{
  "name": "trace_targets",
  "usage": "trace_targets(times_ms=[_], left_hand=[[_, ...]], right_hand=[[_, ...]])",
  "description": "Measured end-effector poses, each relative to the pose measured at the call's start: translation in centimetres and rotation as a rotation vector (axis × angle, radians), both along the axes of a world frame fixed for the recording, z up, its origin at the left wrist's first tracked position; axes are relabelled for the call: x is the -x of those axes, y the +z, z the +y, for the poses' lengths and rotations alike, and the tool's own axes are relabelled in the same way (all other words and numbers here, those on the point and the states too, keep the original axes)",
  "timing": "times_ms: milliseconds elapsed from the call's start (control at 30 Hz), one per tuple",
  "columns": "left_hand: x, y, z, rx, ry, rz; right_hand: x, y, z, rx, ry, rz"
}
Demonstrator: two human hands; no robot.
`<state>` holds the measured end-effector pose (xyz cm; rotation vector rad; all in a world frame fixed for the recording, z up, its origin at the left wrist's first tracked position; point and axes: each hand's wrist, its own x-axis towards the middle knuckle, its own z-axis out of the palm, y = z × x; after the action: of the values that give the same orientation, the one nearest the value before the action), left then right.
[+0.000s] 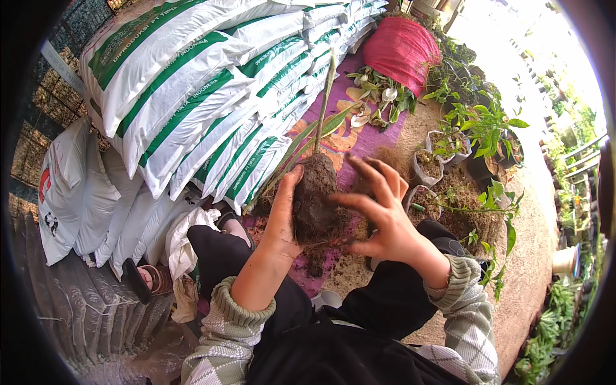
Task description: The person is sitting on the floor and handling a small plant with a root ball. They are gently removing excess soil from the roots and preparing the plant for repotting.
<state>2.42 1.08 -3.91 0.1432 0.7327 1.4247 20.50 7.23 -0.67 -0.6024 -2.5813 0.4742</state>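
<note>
In the middle of the head view, my left hand grips the left side of a dark root ball. A single long, narrow stem or rolled leaf stands up from its top, and fine roots hang from the soil. My right hand is at the ball's right side, soil-stained, its fingers spread, the fingertips at or near the roots; whether they touch is not certain. Long yellow-edged green leaves lie behind the ball, on a purple printed sheet.
White and green filled sacks are stacked at the left. A red bundle with cut leaves stands at the back. Soil-filled plant bags, leafy plants and loose soil lie at the right. A white container sits between the legs.
</note>
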Motion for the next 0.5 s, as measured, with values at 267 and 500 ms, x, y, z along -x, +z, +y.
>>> trace_targets(times_ms=[267, 500], left_hand=[[-0.1, -1.2, 0.4, -0.054, 0.0, -0.091], [-0.2, -1.4, 0.7, -0.044, 0.077, -0.009]], right_hand=[[0.1, -1.2, -0.9, -0.057, -0.063, 0.191], [0.2, -1.3, -0.4, -0.264, -0.014, 0.05]])
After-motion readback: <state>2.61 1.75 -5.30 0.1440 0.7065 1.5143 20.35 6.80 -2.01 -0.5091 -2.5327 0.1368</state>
